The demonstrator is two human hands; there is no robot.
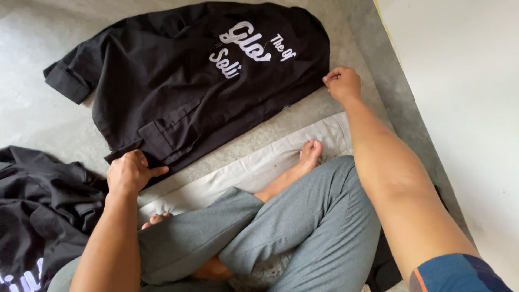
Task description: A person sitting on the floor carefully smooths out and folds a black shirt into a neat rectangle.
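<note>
Fingers of both the left hand [130, 172] and the right hand [343, 83] pinch the hem of a soft black shirt [189, 81], spread flat, collar pointing away.

the black cotton shirt with white lettering [184, 81] lies spread flat on the grey concrete floor [32, 108], in front of the crossed legs. the left hand [130, 172] grips its near left corner; the right hand [342, 83] pinches its near right corner. a pale flat cushion [254, 167] lies between shirt and feet. a heap of black garments [38, 216] sits left of the left arm, a white wall [465, 108] to the right
</note>
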